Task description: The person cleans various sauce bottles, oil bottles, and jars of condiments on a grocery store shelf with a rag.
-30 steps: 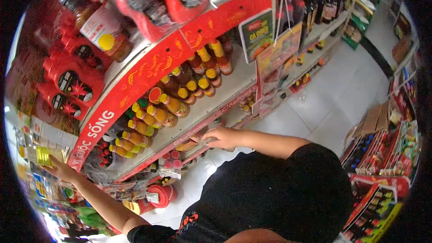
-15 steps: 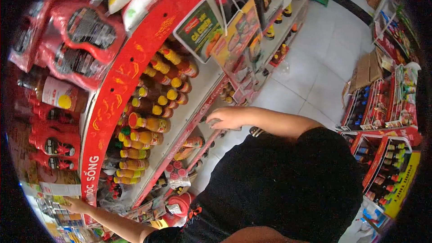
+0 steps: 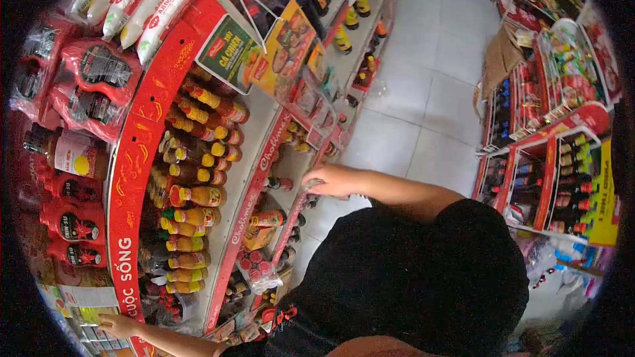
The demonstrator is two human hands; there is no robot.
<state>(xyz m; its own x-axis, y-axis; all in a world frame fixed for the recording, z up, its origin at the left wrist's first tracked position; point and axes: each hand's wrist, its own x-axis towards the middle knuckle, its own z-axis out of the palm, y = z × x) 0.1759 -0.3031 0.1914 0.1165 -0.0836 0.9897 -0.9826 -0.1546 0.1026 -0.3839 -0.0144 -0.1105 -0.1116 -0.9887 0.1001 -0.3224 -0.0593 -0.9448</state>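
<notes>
My left hand (image 3: 119, 326) reaches out low at the left, past the end of the red shelf front (image 3: 126, 225). Its fingertips overlap a yellow-green item (image 3: 89, 315) under a white panel (image 3: 83, 296); the fingers show only small there. My right hand (image 3: 331, 180) is held out over the lower shelf edge, with fingers curled around something greyish that I cannot make out. Left of it, yellow-capped sauce bottles (image 3: 198, 196) stand in rows on the shelf. Small bottles and a red-and-orange package (image 3: 268, 218) sit on the shelf below that hand.
Red shrink-wrapped bottle packs (image 3: 96, 69) and white AJI-NO-MOTO bags (image 3: 169, 20) fill the upper left. Hanging promotional signs (image 3: 231, 53) jut over the aisle. White floor tiles (image 3: 410, 119) run between the shelves; racks of dark bottles (image 3: 572, 185) stand at the right.
The view has turned, so the shelves sit further left and more of the right-hand racks shows. My left hand appears slightly lower in view; my right hand keeps its curled shape.
</notes>
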